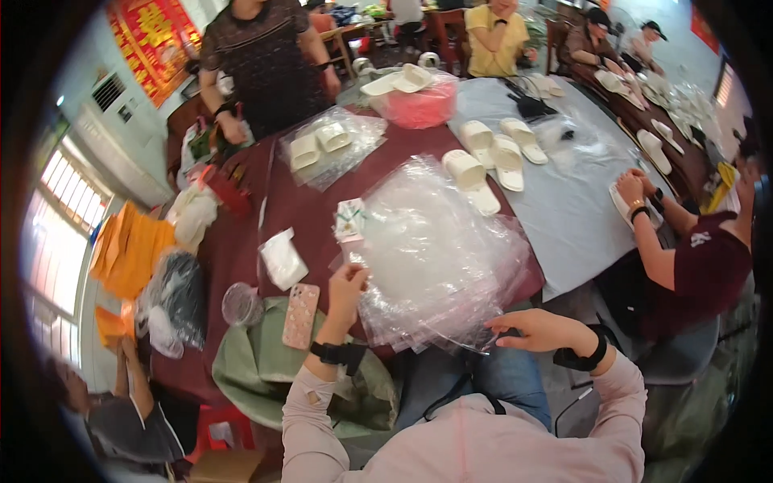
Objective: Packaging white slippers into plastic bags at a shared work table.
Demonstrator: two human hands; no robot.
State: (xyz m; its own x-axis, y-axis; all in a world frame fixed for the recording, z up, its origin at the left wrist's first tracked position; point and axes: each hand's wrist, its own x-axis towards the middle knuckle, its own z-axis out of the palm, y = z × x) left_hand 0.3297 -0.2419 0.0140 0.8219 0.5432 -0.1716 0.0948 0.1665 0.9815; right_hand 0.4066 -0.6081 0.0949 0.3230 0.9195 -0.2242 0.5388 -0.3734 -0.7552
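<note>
A thick pile of clear plastic bags (pixel 431 233) lies before me on the table, its near edge hanging toward my lap. My left hand (pixel 346 291) is closed at the pile's left edge, fingertips pinching the plastic. At the near right corner, my right hand (pixel 541 330) pinches a bag's edge between thumb and fingers. How many layers each hand grips cannot be made out. Just beyond the pile sit several cream slide sandals (pixel 473 177), one touching the bags. A small white printed packet (pixel 350 220) rests against the pile's left side.
Left of the pile lie a white packet (pixel 283 259), a phone in a pink case (pixel 300 315) and a clear round tub (pixel 241 304). Bagged sandals (pixel 319 146) and a pink basin (pixel 419 105) stand farther back. Co-workers sit or stand around the dark red table (pixel 310 211).
</note>
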